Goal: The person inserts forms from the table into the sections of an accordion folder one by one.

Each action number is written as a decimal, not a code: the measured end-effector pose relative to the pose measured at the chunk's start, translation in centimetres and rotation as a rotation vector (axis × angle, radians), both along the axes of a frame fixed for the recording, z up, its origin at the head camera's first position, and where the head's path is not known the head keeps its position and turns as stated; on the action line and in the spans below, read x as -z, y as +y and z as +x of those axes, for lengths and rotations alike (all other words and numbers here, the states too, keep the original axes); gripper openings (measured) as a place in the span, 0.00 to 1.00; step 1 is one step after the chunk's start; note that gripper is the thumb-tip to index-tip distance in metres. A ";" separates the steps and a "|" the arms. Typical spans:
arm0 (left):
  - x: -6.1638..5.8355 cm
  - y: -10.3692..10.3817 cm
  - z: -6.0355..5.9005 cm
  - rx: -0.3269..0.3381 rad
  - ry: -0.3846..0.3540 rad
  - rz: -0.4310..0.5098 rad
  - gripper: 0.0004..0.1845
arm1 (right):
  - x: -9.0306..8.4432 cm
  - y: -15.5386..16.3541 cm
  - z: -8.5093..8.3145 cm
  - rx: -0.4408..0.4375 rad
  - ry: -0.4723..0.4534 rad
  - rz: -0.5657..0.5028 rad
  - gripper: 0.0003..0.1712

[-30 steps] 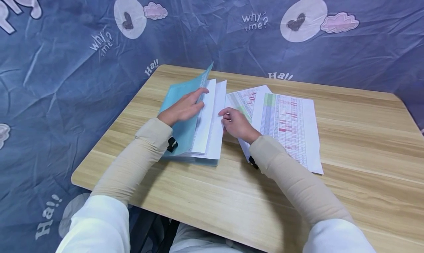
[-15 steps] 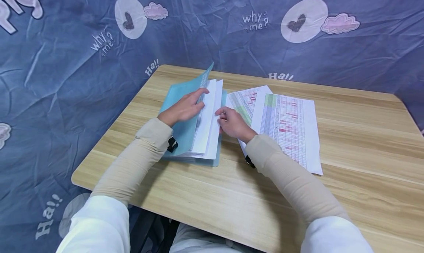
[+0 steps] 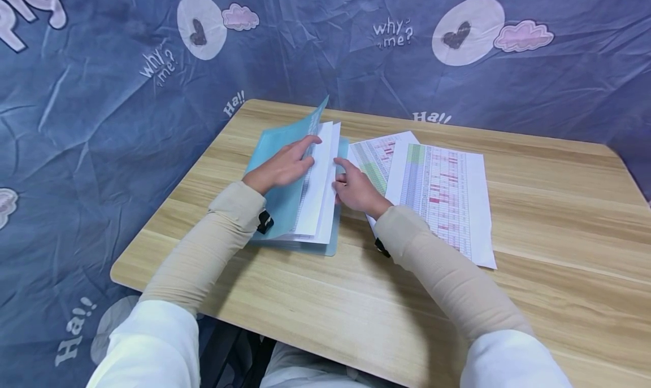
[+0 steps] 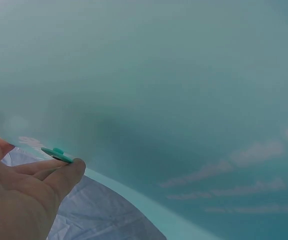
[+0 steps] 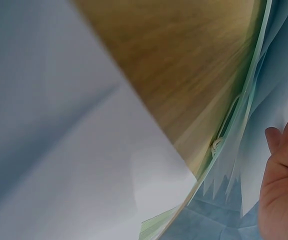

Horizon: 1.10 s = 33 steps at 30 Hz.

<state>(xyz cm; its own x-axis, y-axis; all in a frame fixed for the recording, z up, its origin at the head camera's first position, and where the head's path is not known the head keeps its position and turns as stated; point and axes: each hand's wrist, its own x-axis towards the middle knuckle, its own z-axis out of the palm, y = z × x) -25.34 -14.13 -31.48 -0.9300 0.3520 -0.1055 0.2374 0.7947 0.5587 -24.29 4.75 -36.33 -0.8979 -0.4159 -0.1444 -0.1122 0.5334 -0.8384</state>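
Observation:
A light-blue file folder (image 3: 277, 145) lies on the table, its cover raised and leaning left. White printed papers (image 3: 328, 207) stand slightly fanned inside it. With its fingers at the raised cover's edge, my left hand (image 3: 285, 162) holds the folder open. The left wrist view shows these fingertips pinching the edge beside a green snap button (image 4: 56, 154). At the papers' right edge is my right hand (image 3: 360, 191), its index finger extended and fingertips touching the sheets. In the right wrist view its thumb side (image 5: 281, 185) lies beside the upright sheets (image 5: 256, 175).
Two loose sheets with coloured tables lie overlapping right of the folder, the front sheet (image 3: 473, 207) under my right forearm. The wooden table (image 3: 285, 292) meets a blue printed cloth (image 3: 325, 49) behind and at left. Its front edge is close to my lap.
My right hand has pushed the papers leftward into the folder, baring a strip of its back cover. The right index finger has straightened. My left hand stays on the raised cover.

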 end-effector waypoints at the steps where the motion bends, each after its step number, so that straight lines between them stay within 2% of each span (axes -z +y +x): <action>1: 0.0 0.0 0.0 0.001 -0.001 -0.002 0.26 | 0.0 0.0 0.0 0.002 -0.001 0.001 0.35; 5: 0.0 0.0 0.0 0.001 -0.006 -0.010 0.26 | 0.1 -0.1 -0.1 -0.001 -0.009 0.006 0.38; 14: -0.1 0.0 0.0 0.003 -0.002 -0.003 0.26 | 0.3 -0.4 -0.1 -0.026 -0.020 0.003 0.38; 23: -0.1 0.0 0.0 0.008 0.004 0.003 0.26 | 0.3 -0.8 0.0 -0.056 -0.069 -0.026 0.37; 33: -0.2 0.0 0.0 0.007 -0.003 -0.004 0.26 | 0.3 -0.9 0.1 -0.035 -0.080 -0.041 0.39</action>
<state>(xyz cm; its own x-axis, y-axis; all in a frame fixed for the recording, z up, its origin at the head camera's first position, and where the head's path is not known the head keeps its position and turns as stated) -25.32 -14.18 -31.27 -0.9271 0.3581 -0.1102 0.2412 0.7954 0.5560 -24.18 3.90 -36.62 -0.8688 -0.4541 -0.1971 -0.0623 0.4954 -0.8664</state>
